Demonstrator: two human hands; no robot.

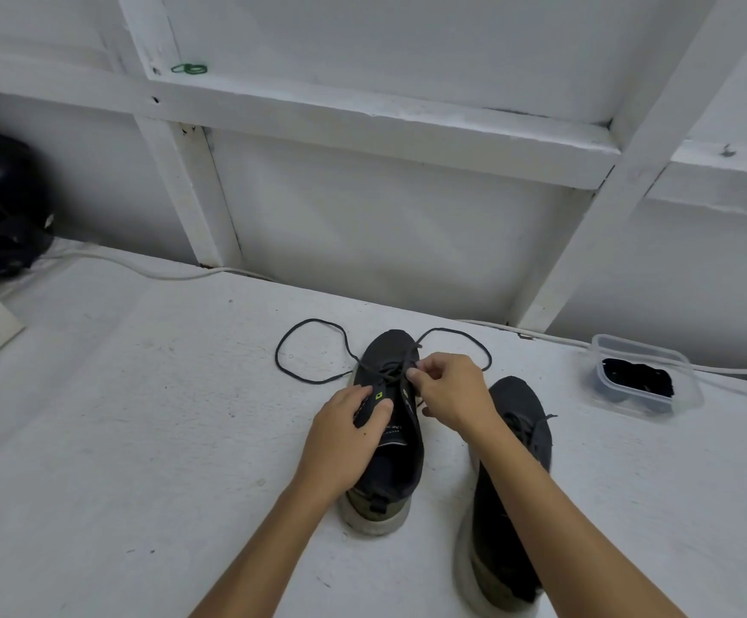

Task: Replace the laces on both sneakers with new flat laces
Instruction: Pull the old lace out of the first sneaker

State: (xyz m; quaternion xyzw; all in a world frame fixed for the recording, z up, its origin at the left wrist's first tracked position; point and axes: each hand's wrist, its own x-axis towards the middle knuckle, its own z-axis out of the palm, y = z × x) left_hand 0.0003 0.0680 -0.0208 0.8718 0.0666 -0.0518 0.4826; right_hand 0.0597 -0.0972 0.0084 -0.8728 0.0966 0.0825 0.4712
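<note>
Sneaker [387, 434] mid-table; wall [385, 234] close beyond

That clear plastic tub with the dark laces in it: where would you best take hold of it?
Grip the clear plastic tub by its raised rim, coming from above, fingers over one long wall and thumb over the other. It stands open and upright, and the dark laces lie low inside, so the rim is free.
</note>
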